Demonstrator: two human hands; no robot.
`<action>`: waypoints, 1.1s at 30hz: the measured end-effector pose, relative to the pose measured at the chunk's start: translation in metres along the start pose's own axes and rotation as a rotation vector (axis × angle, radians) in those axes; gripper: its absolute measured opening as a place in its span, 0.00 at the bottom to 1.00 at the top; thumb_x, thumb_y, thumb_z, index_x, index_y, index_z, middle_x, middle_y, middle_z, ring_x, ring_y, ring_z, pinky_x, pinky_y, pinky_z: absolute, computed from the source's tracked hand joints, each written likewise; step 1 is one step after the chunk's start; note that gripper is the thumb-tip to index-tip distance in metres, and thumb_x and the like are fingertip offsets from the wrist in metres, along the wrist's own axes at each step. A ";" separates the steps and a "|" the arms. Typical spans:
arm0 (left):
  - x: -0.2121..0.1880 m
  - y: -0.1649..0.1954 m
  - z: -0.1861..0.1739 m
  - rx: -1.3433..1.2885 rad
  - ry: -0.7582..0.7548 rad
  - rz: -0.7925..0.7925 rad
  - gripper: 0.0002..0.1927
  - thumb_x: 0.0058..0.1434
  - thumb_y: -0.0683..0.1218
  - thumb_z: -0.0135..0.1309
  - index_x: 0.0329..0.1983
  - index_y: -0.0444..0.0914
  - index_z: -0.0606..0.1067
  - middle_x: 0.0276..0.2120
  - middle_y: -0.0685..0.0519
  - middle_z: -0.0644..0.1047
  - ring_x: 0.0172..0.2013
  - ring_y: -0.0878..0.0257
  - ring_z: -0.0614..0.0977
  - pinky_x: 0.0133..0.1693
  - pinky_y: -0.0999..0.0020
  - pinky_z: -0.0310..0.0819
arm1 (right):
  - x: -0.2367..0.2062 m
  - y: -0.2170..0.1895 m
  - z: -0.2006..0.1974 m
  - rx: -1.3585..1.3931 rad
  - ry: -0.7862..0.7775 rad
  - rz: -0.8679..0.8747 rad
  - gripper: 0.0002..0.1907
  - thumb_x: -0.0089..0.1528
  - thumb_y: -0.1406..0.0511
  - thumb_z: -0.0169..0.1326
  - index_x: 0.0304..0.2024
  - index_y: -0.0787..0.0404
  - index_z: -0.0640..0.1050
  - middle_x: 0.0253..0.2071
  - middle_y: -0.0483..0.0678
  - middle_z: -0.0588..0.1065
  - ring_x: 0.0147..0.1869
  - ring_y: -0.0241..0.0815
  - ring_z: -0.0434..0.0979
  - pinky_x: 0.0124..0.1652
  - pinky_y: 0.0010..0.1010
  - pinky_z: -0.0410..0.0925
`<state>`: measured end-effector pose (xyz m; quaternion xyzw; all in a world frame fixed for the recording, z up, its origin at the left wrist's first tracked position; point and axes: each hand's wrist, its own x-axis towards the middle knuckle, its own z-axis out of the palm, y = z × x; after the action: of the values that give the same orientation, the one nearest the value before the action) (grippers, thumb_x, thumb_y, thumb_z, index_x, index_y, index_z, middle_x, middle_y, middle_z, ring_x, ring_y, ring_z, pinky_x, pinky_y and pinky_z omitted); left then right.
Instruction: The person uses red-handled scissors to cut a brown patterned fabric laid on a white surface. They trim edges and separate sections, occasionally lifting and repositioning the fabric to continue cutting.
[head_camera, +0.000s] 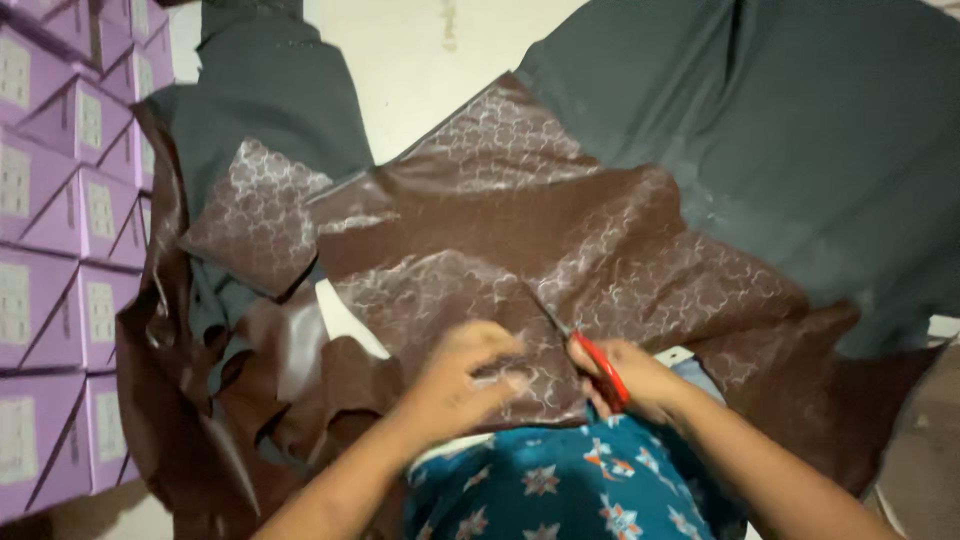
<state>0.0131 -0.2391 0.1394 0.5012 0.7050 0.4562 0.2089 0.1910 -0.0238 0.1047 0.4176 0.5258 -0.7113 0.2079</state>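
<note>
One scissors (600, 365), perhaps two cloths (500, 230).

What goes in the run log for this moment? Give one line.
right hand: grips red-handled scissors, blades in brown patterned sheet | left hand: presses sheet flat | left: stacked purple boxes

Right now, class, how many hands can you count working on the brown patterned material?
2. The left hand presses on the brown patterned material; the right hand, beside it, grips red-handled scissors. None seem hidden.

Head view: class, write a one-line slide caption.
Right hand works red-handled scissors into brown patterned sheet; left hand presses it flat beside stacked purple boxes.
</note>
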 end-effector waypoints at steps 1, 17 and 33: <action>0.006 -0.018 -0.008 0.038 0.117 -0.027 0.17 0.55 0.50 0.65 0.46 0.37 0.81 0.47 0.47 0.81 0.51 0.50 0.80 0.54 0.57 0.72 | -0.013 0.002 -0.010 -0.075 -0.069 -0.020 0.25 0.63 0.47 0.53 0.27 0.61 0.73 0.14 0.48 0.72 0.14 0.40 0.69 0.18 0.27 0.61; 0.072 -0.221 -0.083 -0.113 0.796 -1.338 0.35 0.55 0.58 0.69 0.51 0.23 0.76 0.51 0.35 0.79 0.47 0.47 0.81 0.48 0.52 0.74 | 0.151 -0.126 -0.201 -0.673 0.962 -0.401 0.39 0.55 0.44 0.67 0.51 0.68 0.73 0.44 0.66 0.78 0.49 0.65 0.78 0.47 0.50 0.70; 0.321 -0.204 -0.068 0.473 0.790 -0.040 0.11 0.70 0.41 0.55 0.51 0.29 0.72 0.46 0.36 0.74 0.48 0.39 0.75 0.51 0.50 0.70 | 0.193 -0.209 -0.337 -0.554 1.434 -0.978 0.14 0.63 0.72 0.59 0.49 0.67 0.72 0.45 0.57 0.75 0.47 0.54 0.77 0.48 0.42 0.70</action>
<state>-0.2748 0.0032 0.0518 0.3093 0.8248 0.4347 -0.1872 0.0548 0.3903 0.0347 0.4252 0.7996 -0.1382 -0.4010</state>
